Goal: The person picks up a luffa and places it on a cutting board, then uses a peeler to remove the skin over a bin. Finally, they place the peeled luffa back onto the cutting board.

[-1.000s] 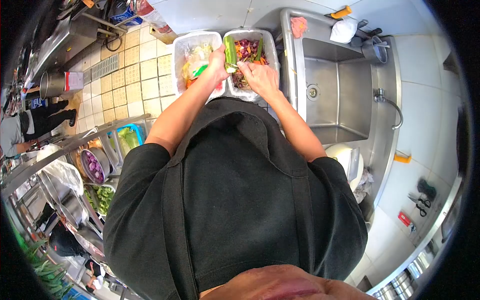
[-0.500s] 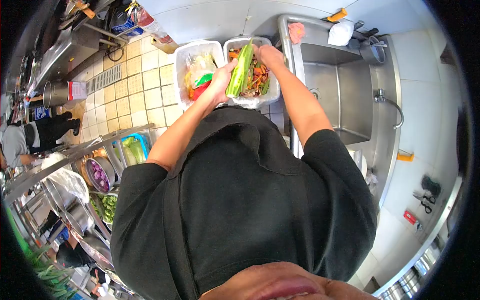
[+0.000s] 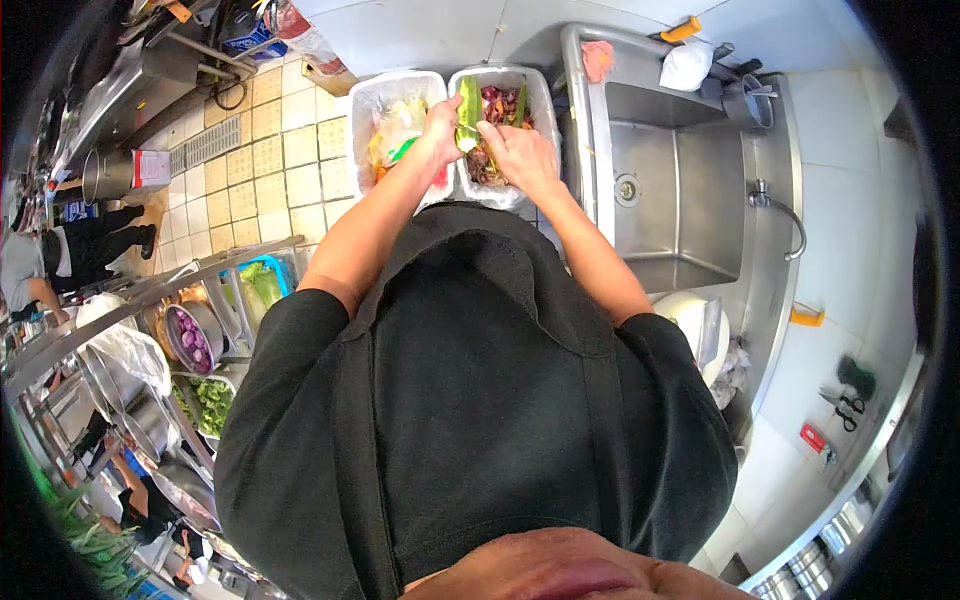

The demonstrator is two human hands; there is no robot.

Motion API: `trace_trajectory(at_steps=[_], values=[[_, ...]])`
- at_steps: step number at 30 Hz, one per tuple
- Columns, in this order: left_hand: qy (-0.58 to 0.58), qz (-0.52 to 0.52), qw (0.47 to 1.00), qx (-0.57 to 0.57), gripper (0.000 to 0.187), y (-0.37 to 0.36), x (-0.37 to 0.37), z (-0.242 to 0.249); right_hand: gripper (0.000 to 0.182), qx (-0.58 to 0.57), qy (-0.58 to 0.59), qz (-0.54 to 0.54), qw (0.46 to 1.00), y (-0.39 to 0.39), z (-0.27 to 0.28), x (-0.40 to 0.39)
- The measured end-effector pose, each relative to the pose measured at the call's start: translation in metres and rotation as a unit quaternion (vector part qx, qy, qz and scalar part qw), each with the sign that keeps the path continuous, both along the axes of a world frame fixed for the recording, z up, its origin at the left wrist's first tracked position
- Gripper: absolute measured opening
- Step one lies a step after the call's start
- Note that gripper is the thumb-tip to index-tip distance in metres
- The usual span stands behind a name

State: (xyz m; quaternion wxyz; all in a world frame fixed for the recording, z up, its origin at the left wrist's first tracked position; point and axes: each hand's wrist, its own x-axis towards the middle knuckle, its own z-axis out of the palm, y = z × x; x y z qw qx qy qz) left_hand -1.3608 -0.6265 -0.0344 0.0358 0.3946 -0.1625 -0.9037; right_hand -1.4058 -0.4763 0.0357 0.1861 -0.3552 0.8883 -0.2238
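The left hand (image 3: 441, 132) is wrapped around the near part of a long green cucumber-like vegetable (image 3: 470, 98), which lies over the right-hand lined bin (image 3: 544, 112). Half a second ago the right hand (image 3: 526, 156) was out past the vegetable's middle, toward its far side; now it is back at the near end, fingers bent close to the left hand. What, if anything, it grips is too small to tell. The vegetable, slanted and nearer the body then, now points almost straight away. Dark purple peelings (image 3: 492, 106) show beneath, beside the left-hand lined bin (image 3: 357, 150). The sink drain (image 3: 626, 188), partly covered by the forearm earlier, is fully visible.
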Motion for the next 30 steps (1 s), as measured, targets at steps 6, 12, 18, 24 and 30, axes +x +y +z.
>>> trace_trajectory(at_steps=[6, 12, 18, 24, 30], values=[[-0.038, 0.0, 0.999, -0.008, 0.036, 0.01, 0.003, 0.01, 0.063, -0.017, 0.034, 0.005, 0.999, 0.012, -0.004, 0.01], [-0.061, -0.027, 0.996, -0.052, 0.036, 0.027, 0.018, 0.048, 0.066, 0.038, -0.007, -0.027, 0.999, 0.003, -0.023, -0.005], [0.014, -0.136, 0.984, -0.114, 0.039, 0.036, 0.041, 0.036, 0.071, 0.122, 0.023, -0.01, 0.992, -0.022, -0.053, -0.081], [0.031, -0.119, 0.986, -0.11, 0.038, 0.02, 0.035, 0.034, 0.074, 0.132, -0.018, -0.145, 0.98, -0.02, -0.065, -0.128], [-0.004, -0.055, 0.996, -0.066, 0.037, 0.002, 0.021, -0.002, 0.075, 0.071, -0.055, -0.045, 0.995, -0.007, -0.025, -0.07]])
